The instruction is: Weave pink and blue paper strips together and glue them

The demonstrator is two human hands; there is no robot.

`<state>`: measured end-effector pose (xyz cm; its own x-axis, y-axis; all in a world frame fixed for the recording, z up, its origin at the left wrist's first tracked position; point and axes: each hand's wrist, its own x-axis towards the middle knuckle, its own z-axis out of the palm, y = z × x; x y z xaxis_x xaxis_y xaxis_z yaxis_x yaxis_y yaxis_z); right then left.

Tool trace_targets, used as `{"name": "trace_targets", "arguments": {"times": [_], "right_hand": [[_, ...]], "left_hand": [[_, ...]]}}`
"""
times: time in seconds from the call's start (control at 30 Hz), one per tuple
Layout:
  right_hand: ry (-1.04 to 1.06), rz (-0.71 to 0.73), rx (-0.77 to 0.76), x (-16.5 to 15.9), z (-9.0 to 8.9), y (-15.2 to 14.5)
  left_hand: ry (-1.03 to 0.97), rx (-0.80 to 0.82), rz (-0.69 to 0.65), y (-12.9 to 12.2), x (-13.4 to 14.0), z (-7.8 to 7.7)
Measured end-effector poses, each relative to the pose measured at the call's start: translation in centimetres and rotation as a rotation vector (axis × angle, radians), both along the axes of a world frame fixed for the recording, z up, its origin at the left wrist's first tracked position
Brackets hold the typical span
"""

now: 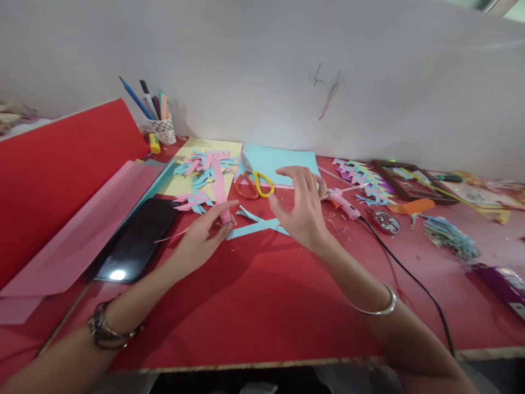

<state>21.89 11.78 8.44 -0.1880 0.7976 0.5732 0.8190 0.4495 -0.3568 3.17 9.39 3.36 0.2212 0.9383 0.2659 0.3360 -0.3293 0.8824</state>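
Observation:
Between the thumb and fingers of my left hand (207,230) is a pink paper strip (219,186), standing up toward the paper pile. My right hand (301,205) is raised with its fingers apart, holding nothing, above the right end of some crossed blue paper strips (254,226). Scissors (256,183) with one red and one yellow handle lie just behind, partly on a light blue sheet (283,158). Folded pink and blue paper pieces (205,167) are heaped on a pale yellow sheet (180,164). A pink glue gun (344,205) lies right of my right hand, its front partly hidden.
At left are a black phone (141,238), pink sheets (90,230) and a red board (69,180). A cup of pens (163,130) stands by the wall. On the right lie a woven paper chain (365,178), a dark frame (410,183) and a black cord (410,273).

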Motion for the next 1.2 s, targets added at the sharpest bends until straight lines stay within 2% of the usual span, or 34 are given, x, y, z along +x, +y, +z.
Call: {"name": "trace_targets", "arguments": {"times": [0.07, 0.17, 0.23, 0.37, 0.43, 0.57, 0.73, 0.8, 0.93, 1.2], "right_hand": [[-0.094, 0.081, -0.037, -0.4, 0.0, -0.6], [-0.248, 0.259, -0.255, -1.0, -0.1, -1.4], [-0.312, 0.312, -0.388, -1.2, -0.3, -1.7], [-0.276, 0.413, -0.607, -1.5, -0.3, -1.8], [-0.242, 0.449, -0.658, -1.5, -0.4, -1.7], [-0.186, 0.498, -0.685, -1.5, -0.9, -1.4], [-0.056, 0.477, -0.68, -1.5, -1.1, -1.2], [-0.018, 0.453, -0.671, -1.6, -1.0, -1.2], [-0.004, 0.453, -0.643, -1.6, -1.0, -1.3], [-0.049, 0.392, -0.547, -1.9, -1.6, -1.4]], "left_hand": [[0.036, 0.007, -0.005, -0.2, 0.0, 0.1], [0.096, 0.011, -0.007, -0.4, 0.0, 0.1], [0.108, 0.009, -0.022, -0.4, 0.0, -0.1], [0.044, 0.0, -0.104, -0.5, -0.1, -0.4], [0.001, -0.011, -0.139, -0.6, -0.1, -0.4], [-0.127, -0.06, -0.122, -0.6, 0.3, -0.4], [-0.385, -0.159, 0.018, -0.2, 0.7, 0.0], [-0.374, -0.237, 0.019, -0.1, 0.7, 0.2], [-0.222, -0.337, -0.074, -0.2, 0.5, 0.4], [-0.185, -0.257, 0.085, -0.2, 0.7, 0.6]]}}
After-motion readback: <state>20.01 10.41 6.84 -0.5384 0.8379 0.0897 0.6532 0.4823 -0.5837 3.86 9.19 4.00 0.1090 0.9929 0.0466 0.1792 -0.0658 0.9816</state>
